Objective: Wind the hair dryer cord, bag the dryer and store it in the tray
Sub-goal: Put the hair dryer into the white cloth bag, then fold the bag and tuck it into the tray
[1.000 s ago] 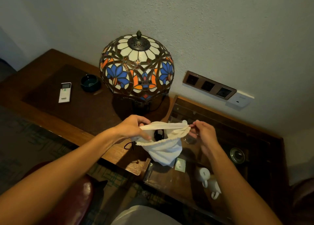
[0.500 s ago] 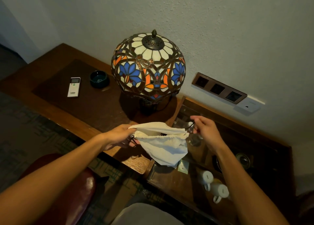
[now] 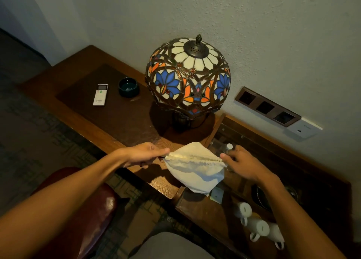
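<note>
A cream cloth drawstring bag [image 3: 195,168] hangs between my hands above the desk's front edge. Its gathered mouth is pulled into a tight, closed line. My left hand [image 3: 145,154] grips the left end of the mouth and my right hand [image 3: 241,162] pinches the right end. The hair dryer and its cord are hidden, presumably inside the bag. To the right, lower than the desk top, lies the dark wooden tray [image 3: 197,208].
A stained-glass lamp [image 3: 188,76] stands on the wooden desk [image 3: 121,118] just behind the bag. A white remote [image 3: 100,94] and a dark ashtray [image 3: 129,87] lie further left. White mugs [image 3: 256,222], a small bottle [image 3: 228,147] and a card [image 3: 216,195] sit in the tray. A red chair [image 3: 93,211] stands below.
The bag's mouth, open a second ago with the black dryer showing inside, has been pulled shut as both hands drew the ends apart. The view shifted down and left.
</note>
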